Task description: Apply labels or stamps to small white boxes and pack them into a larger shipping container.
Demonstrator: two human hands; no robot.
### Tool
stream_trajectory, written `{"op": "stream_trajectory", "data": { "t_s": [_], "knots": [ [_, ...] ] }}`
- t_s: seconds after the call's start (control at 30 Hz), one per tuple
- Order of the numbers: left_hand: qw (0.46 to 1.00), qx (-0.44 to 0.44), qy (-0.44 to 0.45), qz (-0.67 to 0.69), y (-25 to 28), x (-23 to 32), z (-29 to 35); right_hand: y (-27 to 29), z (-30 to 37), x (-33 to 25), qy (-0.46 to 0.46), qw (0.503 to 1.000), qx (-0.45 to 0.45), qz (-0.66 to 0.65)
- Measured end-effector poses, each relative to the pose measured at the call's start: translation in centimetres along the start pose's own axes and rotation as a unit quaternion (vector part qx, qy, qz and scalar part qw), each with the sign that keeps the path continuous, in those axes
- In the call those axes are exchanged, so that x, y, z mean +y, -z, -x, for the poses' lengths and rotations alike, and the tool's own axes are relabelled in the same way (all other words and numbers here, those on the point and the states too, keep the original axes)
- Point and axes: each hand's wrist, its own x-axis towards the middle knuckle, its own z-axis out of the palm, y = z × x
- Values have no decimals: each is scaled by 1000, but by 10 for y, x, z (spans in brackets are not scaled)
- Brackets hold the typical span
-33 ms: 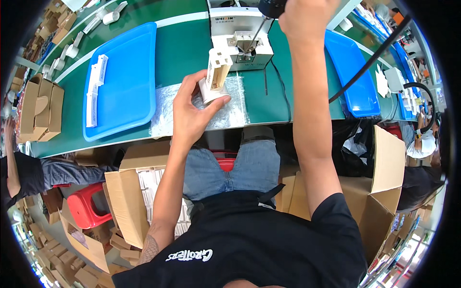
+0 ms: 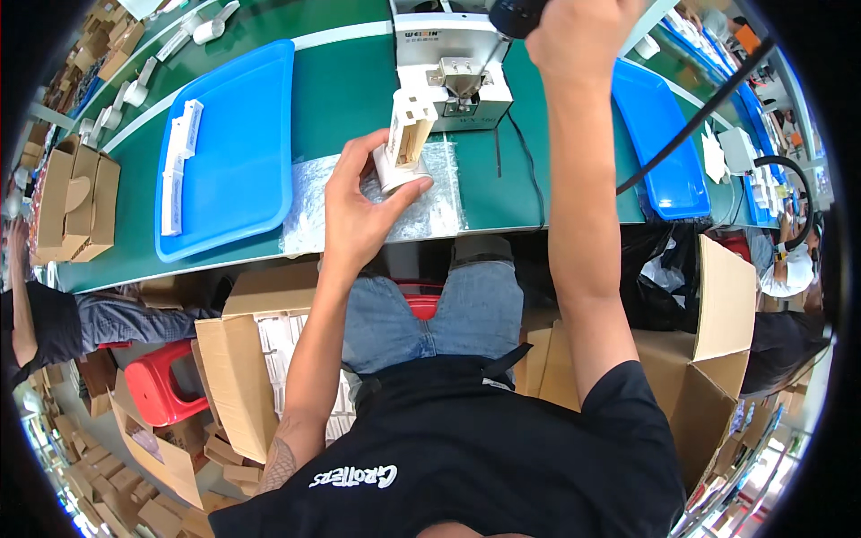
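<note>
My left hand (image 2: 360,204) is closed around the foot of a white plastic housing (image 2: 401,170), thumb on the near side and fingers on the left. The housing stands upright, with a slotted top and a hollow inner side. Beneath it lies a sheet of clear bubble wrap (image 2: 309,208). At the top edge, my right hand (image 2: 583,38) grips a black electric screwdriver (image 2: 517,16), partly cut off by the picture edge. Its thin bit slants down toward the metal pickup slot (image 2: 460,79) of a white screw feeder (image 2: 429,47); I cannot tell whether the tip carries a screw.
Left on the green bench is a blue tray (image 2: 235,170) with several white parts (image 2: 172,202). Another blue tray (image 2: 664,152) lies right, behind the screwdriver's black cable (image 2: 686,134). Cardboard boxes (image 2: 242,381) flank my legs. A red stool (image 2: 164,386) and co-workers appear at the sides.
My right hand and the screwdriver have shifted slightly up and to the right, and the bit has drawn back from the feeder's slot. My left hand keeps its grip with barely any movement.
</note>
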Motion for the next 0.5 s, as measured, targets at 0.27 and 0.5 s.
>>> {"op": "stream_trajectory", "data": {
  "t_s": [0.27,0.5],
  "knots": [
    [999,6,-21,-45,-6,8,-3,-29,27,-58,-19,997,1,72],
    [999,2,3,-43,-3,10,0,-49,39,-56,-53,997,12,59]
  ]
}}
